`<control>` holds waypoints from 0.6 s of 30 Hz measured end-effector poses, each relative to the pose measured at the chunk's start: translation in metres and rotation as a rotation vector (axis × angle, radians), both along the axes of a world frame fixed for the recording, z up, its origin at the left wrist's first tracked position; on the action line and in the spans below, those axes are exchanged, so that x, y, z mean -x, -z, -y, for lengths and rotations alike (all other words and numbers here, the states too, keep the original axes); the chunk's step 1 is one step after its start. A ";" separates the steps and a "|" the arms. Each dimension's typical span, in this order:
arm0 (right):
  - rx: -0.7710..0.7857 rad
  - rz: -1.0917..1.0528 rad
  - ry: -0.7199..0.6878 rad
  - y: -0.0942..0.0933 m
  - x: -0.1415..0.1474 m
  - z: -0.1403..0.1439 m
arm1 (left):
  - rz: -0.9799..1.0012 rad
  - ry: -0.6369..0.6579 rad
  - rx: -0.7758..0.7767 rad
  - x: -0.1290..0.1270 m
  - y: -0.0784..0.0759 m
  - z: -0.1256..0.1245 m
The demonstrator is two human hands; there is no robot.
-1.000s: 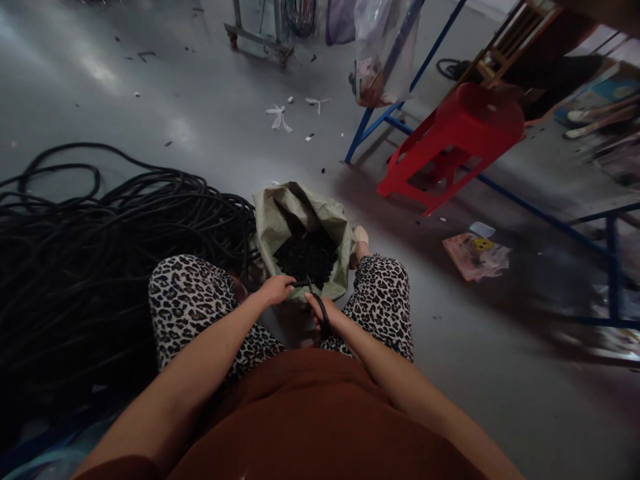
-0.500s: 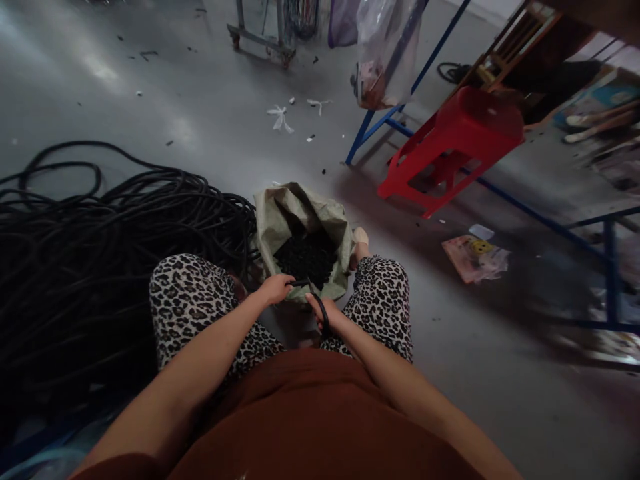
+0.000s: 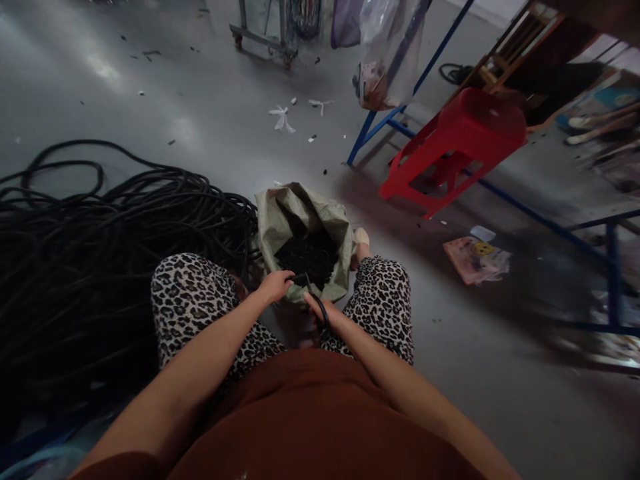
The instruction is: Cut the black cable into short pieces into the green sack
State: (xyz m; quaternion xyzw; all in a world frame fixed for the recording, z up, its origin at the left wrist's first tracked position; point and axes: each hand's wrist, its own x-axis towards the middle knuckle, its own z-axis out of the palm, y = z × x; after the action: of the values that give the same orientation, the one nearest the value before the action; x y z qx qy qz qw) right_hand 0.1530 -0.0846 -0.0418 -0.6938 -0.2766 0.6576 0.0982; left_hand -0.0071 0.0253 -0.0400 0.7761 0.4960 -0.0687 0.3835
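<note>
Two hands at work over a sack. Item one: heap of black cable (image 3: 100,267) on the floor, far left. Item two: left hand (image 3: 275,285), closed on a short cable end (image 3: 299,277) lying crosswise, pointing right. Item three: right hand (image 3: 320,310), closed on scissors (image 3: 316,300), blades just beside that end. Item four: green sack (image 3: 280,213) of black offcuts, directly ahead. Item five: red stool (image 3: 460,137), far right.

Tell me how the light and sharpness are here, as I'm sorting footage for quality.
Head view: dim overall; window glare on the floor top left; right edge smeared; black tubing pile nearly featureless; left hand and right hand small, shadowed above the sack.
</note>
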 end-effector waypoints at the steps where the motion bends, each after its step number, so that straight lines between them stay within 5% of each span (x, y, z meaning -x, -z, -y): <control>1: 0.002 -0.003 0.001 0.000 0.000 0.000 | 0.007 0.004 0.000 0.000 0.001 0.000; 18: 0.048 0.000 -0.003 -0.013 0.002 -0.003 | 0.088 0.094 0.046 0.000 0.003 0.007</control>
State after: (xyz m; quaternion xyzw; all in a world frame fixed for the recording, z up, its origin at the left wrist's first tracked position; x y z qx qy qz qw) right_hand 0.1506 -0.0821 -0.0291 -0.6956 -0.2616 0.6642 0.0806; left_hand -0.0073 0.0186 -0.0432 0.7917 0.4401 -0.0639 0.4189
